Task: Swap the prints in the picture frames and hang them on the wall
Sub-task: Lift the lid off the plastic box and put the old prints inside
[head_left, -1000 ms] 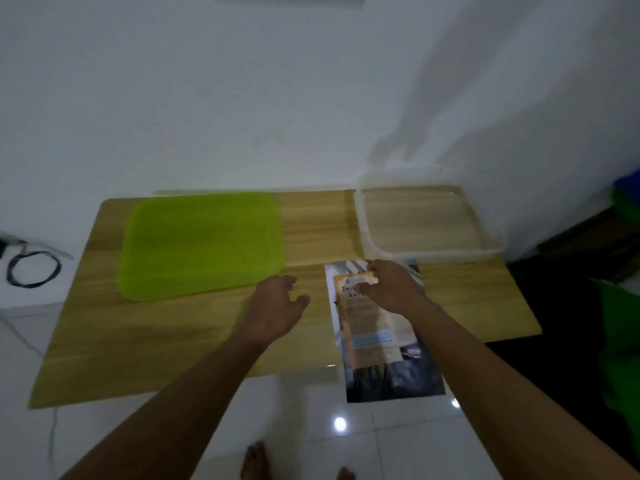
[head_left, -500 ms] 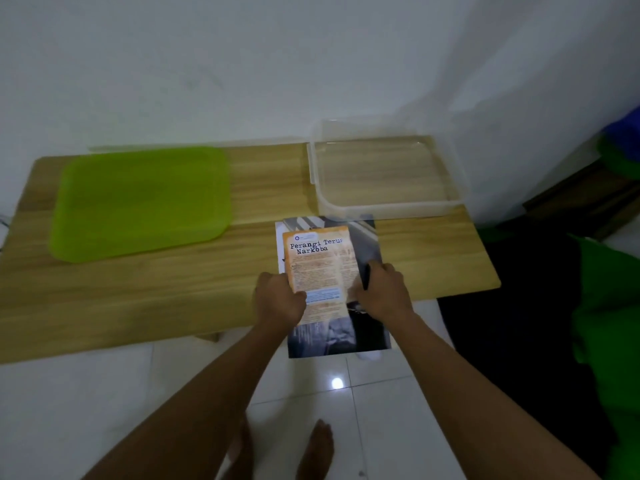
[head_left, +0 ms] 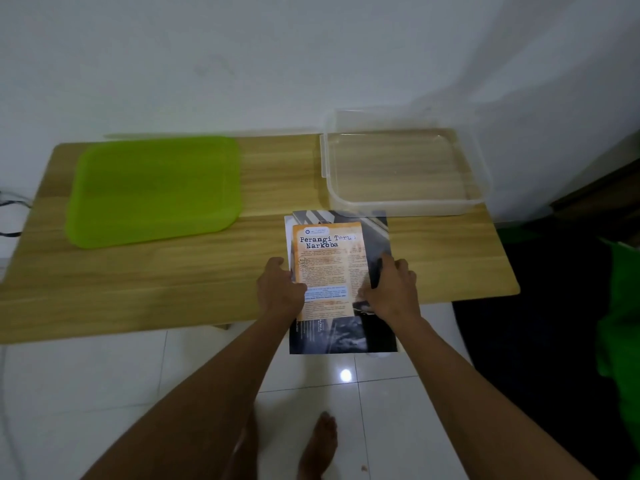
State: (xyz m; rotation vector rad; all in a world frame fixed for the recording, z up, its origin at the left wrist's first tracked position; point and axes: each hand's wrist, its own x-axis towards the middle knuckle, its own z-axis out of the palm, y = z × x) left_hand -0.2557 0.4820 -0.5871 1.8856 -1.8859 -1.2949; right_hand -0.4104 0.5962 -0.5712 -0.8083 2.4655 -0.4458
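Observation:
An orange print [head_left: 329,258] headed "Perangi Terus Narkoba" lies on top of a larger dark grey print [head_left: 346,336] that overhangs the table's front edge. My left hand [head_left: 280,292] grips the orange print's left edge. At the right edge my right hand [head_left: 391,289] grips the stack, fingers curled over the dark sheet. A white sheet edge shows behind the stack at the left. No picture frame is visible.
A lime-green tray [head_left: 152,188] lies on the left of the wooden table [head_left: 138,282]. A clear plastic bin [head_left: 405,206] stands at the back right against the white wall. My bare feet and white floor tiles are below; a green object sits at the far right.
My left hand came over from the bare table and took the orange print's left edge. The right hand slid down from the top of the prints to their right edge. The stack stayed in place.

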